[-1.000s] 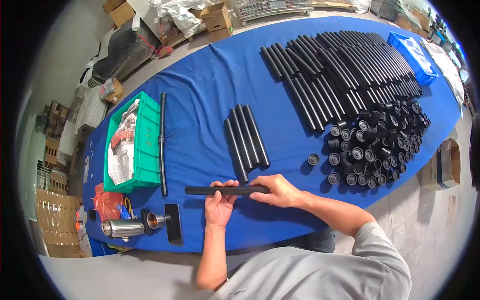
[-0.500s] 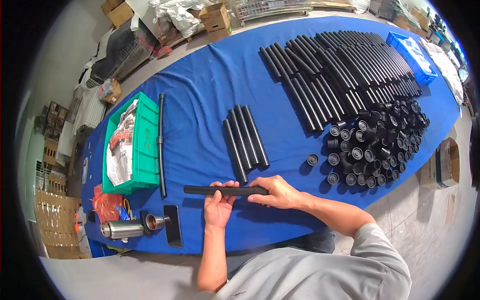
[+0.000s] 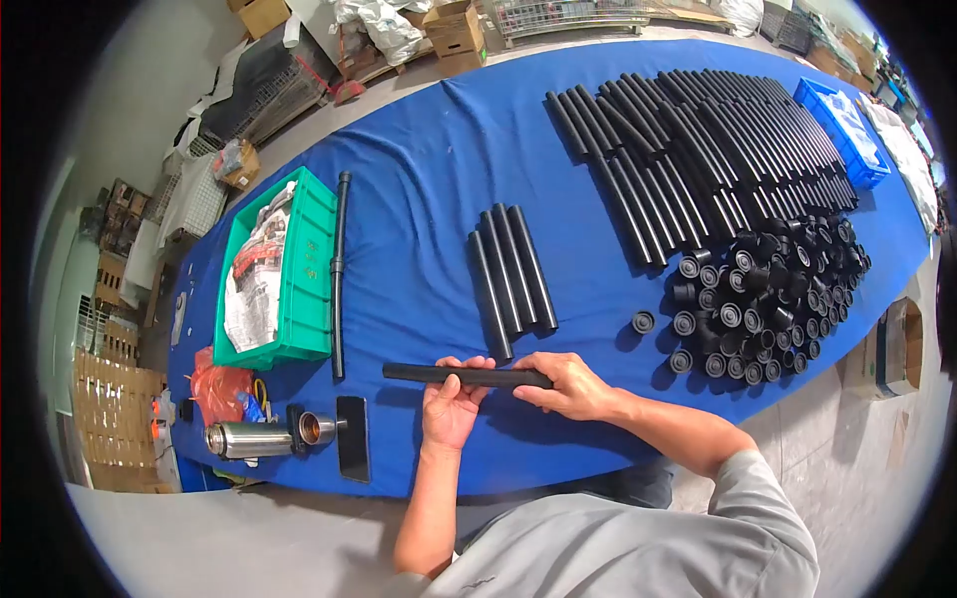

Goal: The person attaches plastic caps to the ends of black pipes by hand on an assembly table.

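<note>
inside green bin [image 3: 311, 261]: crumpled newspaper [image 3: 257, 284].

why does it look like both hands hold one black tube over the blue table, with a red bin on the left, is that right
Not quite: the bin is green, as the head view shows. Both hands, left hand and right hand, do hold one black tube over the blue table.

black tube [image 3: 439, 375]; blue tablecloth [image 3: 429, 169]; green crate [image 3: 307, 269]
</note>
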The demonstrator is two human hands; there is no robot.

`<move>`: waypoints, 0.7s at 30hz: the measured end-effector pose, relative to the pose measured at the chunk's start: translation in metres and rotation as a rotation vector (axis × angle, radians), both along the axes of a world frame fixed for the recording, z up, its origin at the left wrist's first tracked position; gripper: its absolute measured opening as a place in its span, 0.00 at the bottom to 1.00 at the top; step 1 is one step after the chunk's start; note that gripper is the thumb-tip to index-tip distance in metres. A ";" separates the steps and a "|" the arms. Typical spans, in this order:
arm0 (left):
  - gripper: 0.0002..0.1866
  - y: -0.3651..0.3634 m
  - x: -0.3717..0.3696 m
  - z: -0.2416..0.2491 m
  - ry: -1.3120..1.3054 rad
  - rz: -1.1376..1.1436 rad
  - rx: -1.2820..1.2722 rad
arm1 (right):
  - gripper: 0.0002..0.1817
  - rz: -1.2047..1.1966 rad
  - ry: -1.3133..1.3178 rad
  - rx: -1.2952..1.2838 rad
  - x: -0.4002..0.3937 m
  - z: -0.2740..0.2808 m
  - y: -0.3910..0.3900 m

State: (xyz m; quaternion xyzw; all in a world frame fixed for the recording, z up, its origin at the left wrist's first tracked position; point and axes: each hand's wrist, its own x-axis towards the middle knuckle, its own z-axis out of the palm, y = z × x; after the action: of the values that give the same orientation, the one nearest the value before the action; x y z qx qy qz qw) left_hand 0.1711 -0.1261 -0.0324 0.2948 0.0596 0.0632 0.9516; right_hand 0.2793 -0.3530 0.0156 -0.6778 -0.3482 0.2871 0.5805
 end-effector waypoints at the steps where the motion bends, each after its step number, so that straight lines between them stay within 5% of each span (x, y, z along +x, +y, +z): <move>1: 0.13 0.000 0.000 0.000 0.011 0.006 0.001 | 0.19 0.006 0.032 -0.022 0.000 0.002 0.000; 7: 0.13 -0.004 0.004 0.006 0.010 0.024 -0.003 | 0.19 -0.116 -0.462 0.061 -0.001 -0.021 0.005; 10: 0.14 0.001 0.001 -0.006 -0.036 0.015 -0.001 | 0.17 -0.050 -0.311 0.051 0.001 -0.006 0.002; 13: 0.14 0.000 0.002 -0.002 -0.017 0.007 -0.028 | 0.19 0.003 0.231 -0.128 0.002 0.010 0.002; 16: 0.14 -0.001 0.005 0.003 0.009 -0.015 -0.029 | 0.19 -0.123 -0.537 0.023 -0.001 -0.012 0.005; 17: 0.14 0.001 0.004 0.000 0.009 -0.015 -0.025 | 0.17 -0.143 -0.601 0.033 -0.003 -0.018 0.005; 21: 0.14 0.001 0.004 -0.002 -0.042 -0.022 -0.015 | 0.19 -0.052 -0.067 -0.054 0.004 0.004 0.001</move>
State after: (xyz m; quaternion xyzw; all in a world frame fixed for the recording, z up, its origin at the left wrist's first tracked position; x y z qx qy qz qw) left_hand 0.1748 -0.1251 -0.0341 0.2870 0.0366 0.0584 0.9554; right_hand 0.2836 -0.3518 0.0201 -0.7112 -0.3418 0.2583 0.5573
